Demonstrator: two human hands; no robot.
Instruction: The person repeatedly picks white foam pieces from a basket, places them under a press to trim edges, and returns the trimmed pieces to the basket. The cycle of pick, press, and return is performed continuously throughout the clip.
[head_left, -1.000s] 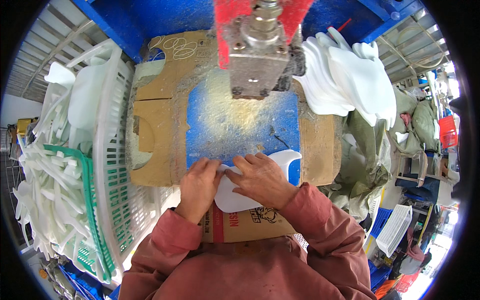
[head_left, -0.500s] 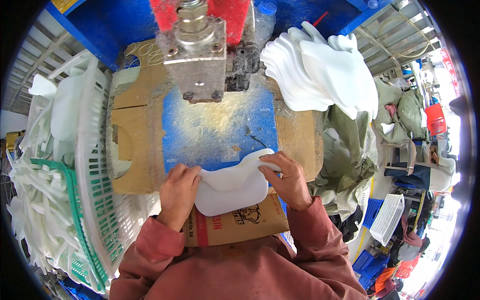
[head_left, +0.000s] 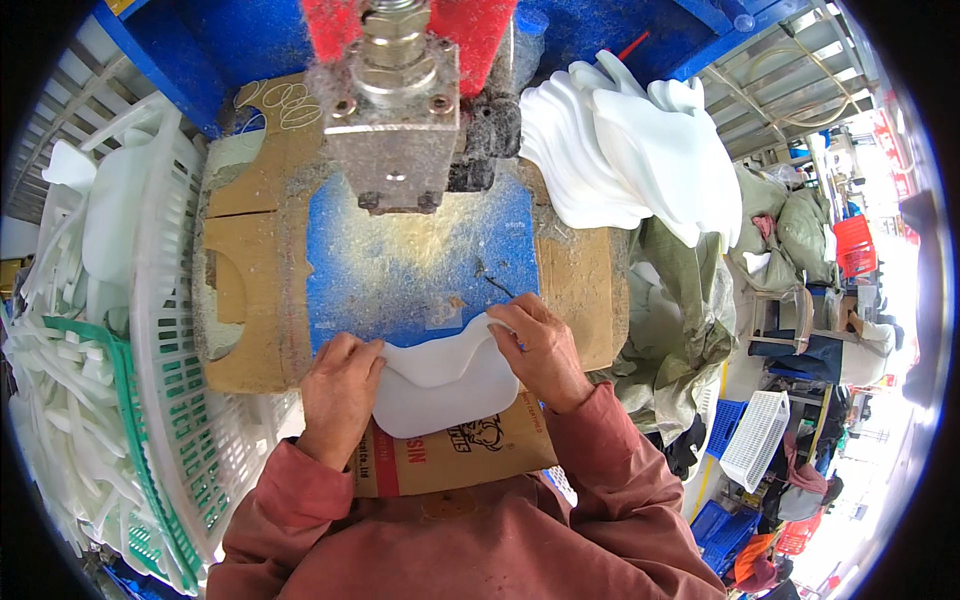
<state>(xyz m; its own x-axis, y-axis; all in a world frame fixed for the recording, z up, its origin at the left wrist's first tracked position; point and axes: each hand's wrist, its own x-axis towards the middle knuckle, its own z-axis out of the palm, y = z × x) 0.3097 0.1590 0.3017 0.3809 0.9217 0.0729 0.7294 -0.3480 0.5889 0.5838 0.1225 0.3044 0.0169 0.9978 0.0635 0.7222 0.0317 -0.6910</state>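
Observation:
A smooth white plastic piece [head_left: 445, 395], curved with a rounded lower flap and a wavy upper edge, is held between my two hands near the front of the blue work surface [head_left: 500, 240]. My left hand [head_left: 340, 395] pinches its left corner between thumb and fingers. At the raised right corner, my right hand [head_left: 545, 350] grips with thumb below and fingers above. Beyond the piece, a dusty metal machine head [head_left: 392, 150] hangs over the surface, apart from the piece. Pale powder is spread beneath it.
At the back right lies a stack of similar white pieces [head_left: 660, 150]. White strips fill the green-rimmed basket [head_left: 130, 400] on the left, beside a white crate [head_left: 175, 260]. Cardboard [head_left: 250, 300] flanks the blue surface. A brown printed sack [head_left: 470, 465] lies before me.
My view has shifted slightly, so the surroundings sit further left. Both hands still hold the white piece; its right end and my right hand have come slightly left, and the piece looks more level.

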